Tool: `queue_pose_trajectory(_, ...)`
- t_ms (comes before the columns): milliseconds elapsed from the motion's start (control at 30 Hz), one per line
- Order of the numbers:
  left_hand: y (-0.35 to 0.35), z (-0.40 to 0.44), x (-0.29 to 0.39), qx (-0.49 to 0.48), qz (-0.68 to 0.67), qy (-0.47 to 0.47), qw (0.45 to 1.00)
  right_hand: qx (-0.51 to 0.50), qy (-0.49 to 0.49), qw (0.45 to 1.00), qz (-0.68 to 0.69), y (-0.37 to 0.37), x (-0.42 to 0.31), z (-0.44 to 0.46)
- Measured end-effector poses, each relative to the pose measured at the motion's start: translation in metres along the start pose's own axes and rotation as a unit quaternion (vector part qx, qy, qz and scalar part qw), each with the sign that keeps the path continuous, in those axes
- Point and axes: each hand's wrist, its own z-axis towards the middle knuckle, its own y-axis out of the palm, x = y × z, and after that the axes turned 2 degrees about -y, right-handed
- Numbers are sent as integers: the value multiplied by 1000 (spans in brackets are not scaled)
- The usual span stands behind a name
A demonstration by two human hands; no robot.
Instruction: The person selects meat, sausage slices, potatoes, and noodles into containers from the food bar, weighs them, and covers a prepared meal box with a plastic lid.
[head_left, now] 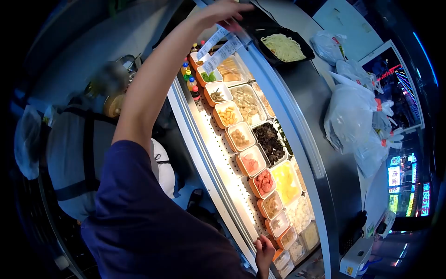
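My left hand (225,14) reaches across the counter at the top, slightly blurred, with fingers stretched out and nothing visible in them. Just below it hang printed paper slips (223,51). Close to its right is a black bowl (304,41) holding pale noodles (283,48). My right hand (265,255) is low in the view, fingers curled together; whatever may be in them is hidden. It is nearest to the small tubs at the bottom end of the lit case, including one with brownish food (288,238) and one with whitish pieces (280,224).
The lit case holds black fungus (271,142), a yellow tray (285,183) and red pieces (264,182). Small bottles (191,83) line its edge. Tied plastic bags (350,116) and a white device (357,258) stand right. Someone in grey with dark straps (88,153) is left.
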Motion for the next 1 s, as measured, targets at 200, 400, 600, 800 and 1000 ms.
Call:
queue_pose_trajectory(200, -57, 48, -151, 163, -91, 121, 975, -25, 47, 997, -60, 1, 3, 3)
queue_pose_trajectory(400, -50, 58, -193, 23, -84, -38, 996, -58, -21, 985, -159, 1, -9, 30)
queue_pose_trajectory(600, -61, 57, -194, -52, 19, -31, 998, -67, -25, 985, -160, 2, -15, 46)
queue_pose_trajectory(800, -66, -41, -213, 204, -124, 49, 970, -98, -34, 982, -157, -1, -3, 57)
queue_pose_trajectory(1000, 173, -199, -222, 169, -342, -68, 922, -154, -116, 958, -214, 6, -32, 87)
